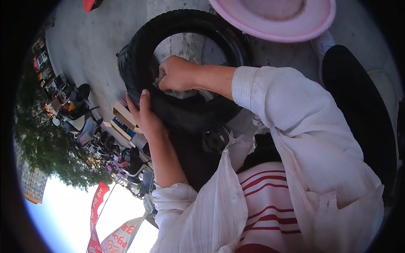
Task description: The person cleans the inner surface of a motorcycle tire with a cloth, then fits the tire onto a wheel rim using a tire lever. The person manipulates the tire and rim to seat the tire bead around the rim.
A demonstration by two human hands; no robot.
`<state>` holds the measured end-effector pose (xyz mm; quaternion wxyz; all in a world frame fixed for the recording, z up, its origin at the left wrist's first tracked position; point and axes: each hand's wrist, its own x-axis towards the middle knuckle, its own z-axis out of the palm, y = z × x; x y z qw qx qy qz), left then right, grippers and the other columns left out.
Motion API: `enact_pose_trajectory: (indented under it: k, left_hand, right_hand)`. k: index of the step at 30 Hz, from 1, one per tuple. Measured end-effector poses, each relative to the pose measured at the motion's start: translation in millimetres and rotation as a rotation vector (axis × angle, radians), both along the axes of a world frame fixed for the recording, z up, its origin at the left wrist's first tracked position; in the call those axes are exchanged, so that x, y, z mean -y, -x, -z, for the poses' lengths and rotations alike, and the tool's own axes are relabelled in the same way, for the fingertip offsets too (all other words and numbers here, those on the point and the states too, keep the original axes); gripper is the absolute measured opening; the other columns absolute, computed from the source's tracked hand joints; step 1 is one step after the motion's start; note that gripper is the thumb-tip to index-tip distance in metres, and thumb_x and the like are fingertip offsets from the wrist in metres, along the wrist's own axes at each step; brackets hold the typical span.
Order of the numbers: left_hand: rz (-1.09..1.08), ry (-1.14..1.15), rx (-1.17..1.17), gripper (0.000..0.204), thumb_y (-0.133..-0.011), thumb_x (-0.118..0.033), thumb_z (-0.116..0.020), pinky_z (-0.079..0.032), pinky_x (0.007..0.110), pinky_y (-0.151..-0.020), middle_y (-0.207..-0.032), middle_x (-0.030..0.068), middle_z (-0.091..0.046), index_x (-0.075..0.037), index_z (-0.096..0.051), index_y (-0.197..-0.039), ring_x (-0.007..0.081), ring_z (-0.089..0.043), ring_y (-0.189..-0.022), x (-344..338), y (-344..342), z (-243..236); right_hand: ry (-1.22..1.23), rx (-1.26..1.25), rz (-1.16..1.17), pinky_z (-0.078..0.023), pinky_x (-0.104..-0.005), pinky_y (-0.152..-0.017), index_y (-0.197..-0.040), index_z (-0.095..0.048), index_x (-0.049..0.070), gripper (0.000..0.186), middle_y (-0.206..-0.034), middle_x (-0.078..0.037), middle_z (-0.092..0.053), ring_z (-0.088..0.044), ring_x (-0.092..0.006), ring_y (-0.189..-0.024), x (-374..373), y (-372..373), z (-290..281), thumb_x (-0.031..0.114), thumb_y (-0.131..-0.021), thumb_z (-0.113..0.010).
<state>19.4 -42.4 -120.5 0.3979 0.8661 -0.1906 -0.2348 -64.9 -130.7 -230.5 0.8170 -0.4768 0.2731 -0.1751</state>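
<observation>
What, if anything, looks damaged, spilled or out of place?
Only the pink basin at upper right: a brownish stain marks its inside, so it looks dirty. No clear damage or spill shows, though part of the tire is hidden.

Room over the concrete floor [88, 42], left of the tyre [190, 113]; pink plastic basin [291, 37] crowding upper right, perhaps touching!

Black treaded tyre [192, 114], centre open
</observation>
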Motion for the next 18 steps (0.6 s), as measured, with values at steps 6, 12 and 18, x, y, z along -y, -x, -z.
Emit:
enact_pose_trajectory:
  k: [6,12,18]
  left_hand:
    - [-0.027,0.034,-0.102,0.072,-0.091,-0.021,-0.068,-0.053,0.035,-0.091,-0.125,0.0169,-0.062,0.001,-0.036,-0.151,0.0251,-0.064,-0.105,-9,-20,5]
    - [-0.016,0.032,-0.143,0.069,-0.092,-0.020,-0.067,-0.054,0.035,-0.090,-0.125,0.0176,-0.063,0.000,-0.037,-0.150,0.0267,-0.066,-0.104,-2,-30,7]
    - [-0.009,0.067,-0.164,0.063,-0.093,-0.019,-0.066,-0.056,0.036,-0.088,-0.123,0.0180,-0.063,-0.001,-0.039,-0.148,0.0269,-0.066,-0.103,3,-23,5]
  right_hand:
    - [0.242,-0.034,-0.410,-0.052,-0.0429,-0.072,-0.091,-0.071,-0.002,0.027,-0.084,-0.022,-0.070,-0.069,-0.0338,-0.082,-25,49,14,0.013,-0.069,-0.074]
    - [0.589,-0.296,-0.700,-0.054,-0.0492,-0.082,-0.096,-0.071,-0.001,0.027,-0.095,-0.023,-0.071,-0.068,-0.0432,-0.095,-5,87,25,0.014,-0.074,-0.069]
    - [0.321,-0.088,-0.468,-0.051,-0.0448,-0.093,-0.118,-0.066,0.000,0.045,-0.105,-0.024,-0.071,-0.066,-0.0408,-0.106,-19,65,21,0.022,-0.079,-0.070]
